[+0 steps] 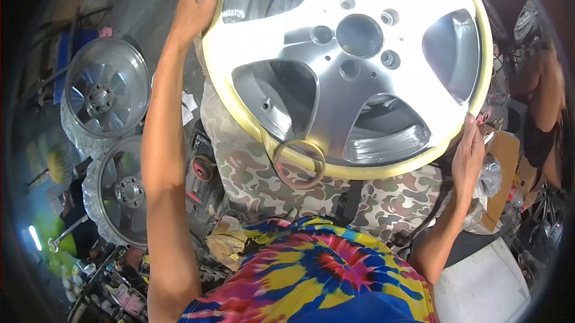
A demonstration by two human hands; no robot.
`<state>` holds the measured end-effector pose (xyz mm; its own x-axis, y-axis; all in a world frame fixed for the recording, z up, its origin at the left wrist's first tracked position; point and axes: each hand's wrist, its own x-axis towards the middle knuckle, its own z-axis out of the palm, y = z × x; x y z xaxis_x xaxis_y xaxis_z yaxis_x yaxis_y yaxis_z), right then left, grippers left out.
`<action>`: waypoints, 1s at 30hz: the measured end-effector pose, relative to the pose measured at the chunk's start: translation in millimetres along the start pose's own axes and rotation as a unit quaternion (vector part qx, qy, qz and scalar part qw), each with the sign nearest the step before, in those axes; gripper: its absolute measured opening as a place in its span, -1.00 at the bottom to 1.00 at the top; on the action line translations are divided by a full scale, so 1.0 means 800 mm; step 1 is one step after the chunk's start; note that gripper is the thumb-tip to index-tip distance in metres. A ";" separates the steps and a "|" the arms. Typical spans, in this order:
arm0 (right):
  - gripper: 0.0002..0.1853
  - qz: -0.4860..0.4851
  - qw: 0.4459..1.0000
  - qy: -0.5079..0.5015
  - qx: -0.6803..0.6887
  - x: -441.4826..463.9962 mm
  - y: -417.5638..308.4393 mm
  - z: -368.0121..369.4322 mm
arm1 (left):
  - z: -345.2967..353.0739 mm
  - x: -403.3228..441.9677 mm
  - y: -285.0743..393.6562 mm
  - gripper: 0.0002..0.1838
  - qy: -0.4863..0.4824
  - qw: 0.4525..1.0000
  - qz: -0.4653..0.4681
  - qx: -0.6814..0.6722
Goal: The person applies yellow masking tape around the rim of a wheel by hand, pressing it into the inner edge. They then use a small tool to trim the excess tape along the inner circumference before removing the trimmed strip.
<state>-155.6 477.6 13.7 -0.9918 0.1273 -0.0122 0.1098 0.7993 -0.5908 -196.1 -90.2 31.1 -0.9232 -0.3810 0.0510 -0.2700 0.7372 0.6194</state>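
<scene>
A silver alloy wheel rim (278,40) with broad spokes fills the upper middle, tilted toward me above my lap. Yellow masking tape (353,171) runs around its outer edge. A roll of tape (299,164) hangs at the lower edge, joined to the rim by an unrolled strip. My left hand (199,6) grips the upper left edge, its thumb on the tape and its other fingers mostly hidden behind. At the lower right edge my right hand (469,150) holds the rim, fingers on the taped lip.
Two more wheel rims (106,86) (129,191) stand on the left, partly wrapped in plastic. Camouflage cloth (257,161) lies under the rim. A cardboard box (502,173) and a white panel (482,281) are on the right. Another person's bare limb (545,92) shows at far right.
</scene>
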 end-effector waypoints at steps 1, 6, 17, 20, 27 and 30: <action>-0.38 0.003 1.000 -0.001 0.000 -0.004 -0.019 -0.006 | 0.001 0.008 0.002 -0.34 -0.024 1.000 0.008 0.006; -0.54 0.014 0.982 -0.102 -0.158 -0.013 -0.094 -0.053 | -0.027 0.022 0.005 -0.43 -0.089 0.995 -0.048 -0.016; -0.80 -0.421 0.853 -0.301 0.070 -0.127 -0.208 0.118 | -0.029 -0.040 0.020 -0.42 0.014 0.996 0.030 0.086; -0.80 -0.464 0.843 -0.273 0.023 -0.135 -0.204 0.138 | -0.041 -0.082 0.034 -0.69 0.137 0.970 0.188 0.075; -0.80 -0.365 0.865 -0.316 0.132 -0.135 -0.213 0.123 | -0.061 -0.199 0.046 -0.94 -0.012 0.952 0.258 0.162; -0.77 -0.269 0.849 -0.425 0.159 -0.134 -0.210 0.114 | -0.051 -0.222 0.052 -0.89 -0.086 0.931 0.311 0.171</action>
<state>-73.5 276.1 40.4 -0.5961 -0.7847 -0.1701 -0.2639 0.3915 -0.8815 -32.3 -14.8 79.6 -0.9522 0.2520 0.1724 0.2871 0.9312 0.2247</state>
